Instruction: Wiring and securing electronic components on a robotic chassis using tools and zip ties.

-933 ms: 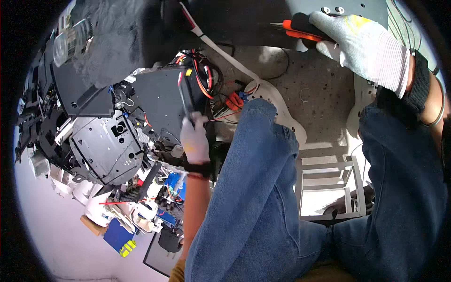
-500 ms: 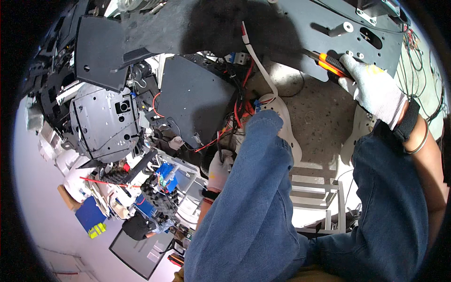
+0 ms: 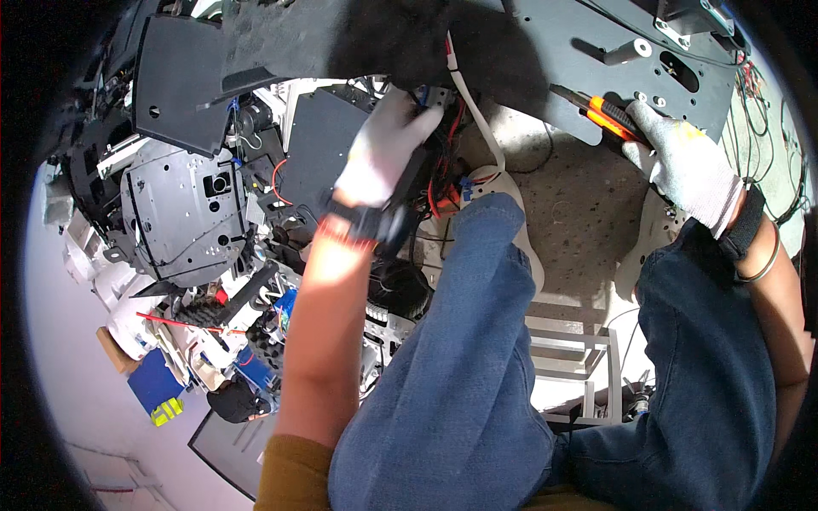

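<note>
Gloves cover both my hands. My left hand [image 3: 383, 145] reaches into the tangle of red wires [image 3: 443, 183] under the dark metal plate [image 3: 545, 43]; its fingertips are hidden there, so I cannot tell their grip. My right hand [image 3: 686, 166] is clamped around an orange-handled tool [image 3: 607, 115], its tip lost against the plate

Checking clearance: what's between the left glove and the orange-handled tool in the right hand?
In the head view, between the left hand and the orange-handled tool run a white cable and red wires, under the dark plate.
</note>
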